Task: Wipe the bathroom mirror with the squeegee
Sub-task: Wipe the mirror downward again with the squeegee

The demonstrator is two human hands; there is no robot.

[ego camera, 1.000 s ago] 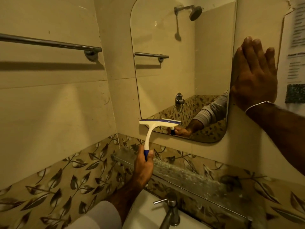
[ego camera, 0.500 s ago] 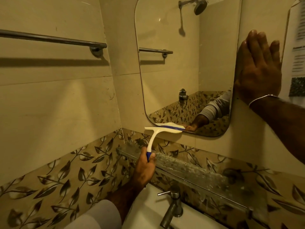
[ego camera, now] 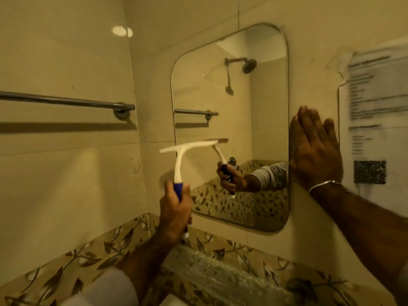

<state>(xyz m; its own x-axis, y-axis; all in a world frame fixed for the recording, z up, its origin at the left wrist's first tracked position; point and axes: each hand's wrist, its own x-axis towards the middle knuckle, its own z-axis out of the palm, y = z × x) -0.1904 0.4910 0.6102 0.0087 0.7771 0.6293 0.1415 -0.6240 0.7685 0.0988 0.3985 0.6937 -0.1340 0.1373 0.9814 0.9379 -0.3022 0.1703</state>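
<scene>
Squeegee (ego camera: 194,146) in our left hand (ego camera: 174,215): we grip its blue handle with fingers curled round it, the white neck rising up out of the fist to the crossbar well above the knuckles. Its blade runs roughly level, left to right, its right end against the left edge of the bathroom mirror (ego camera: 254,120) about halfway up, its left end out over the wall tile, and the handle's long axis stands nearly upright. Our right hand (ego camera: 315,151) lies flat, fingers straight and pointing up, pressed on the mirror's right edge beside a taped paper notice (ego camera: 375,120).
</scene>
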